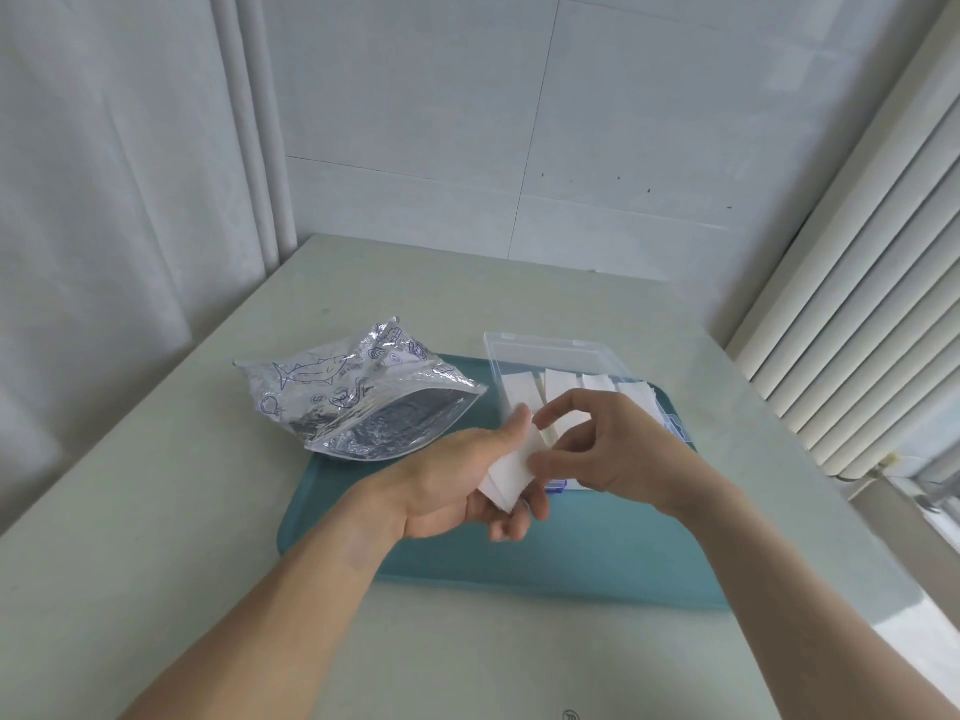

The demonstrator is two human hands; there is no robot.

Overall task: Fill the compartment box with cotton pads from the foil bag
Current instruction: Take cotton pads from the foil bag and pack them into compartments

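Observation:
A small stack of white cotton pads (511,472) lies in my left hand (452,485), whose fingers curl under and round it, palm up, above the teal tray (571,553). My right hand (608,444) pinches the top pad at its right edge with thumb and fingertips. Behind my hands stands the clear compartment box (545,356) with its lid raised; white pads (563,384) stand in its back compartments. The silver foil bag (358,402) lies open at the tray's back left, its mouth facing right.
The tray sits on a pale table (156,537) set into a corner. White curtains hang at the left, a tiled wall is behind, and a ribbed radiator (857,314) stands along the right edge.

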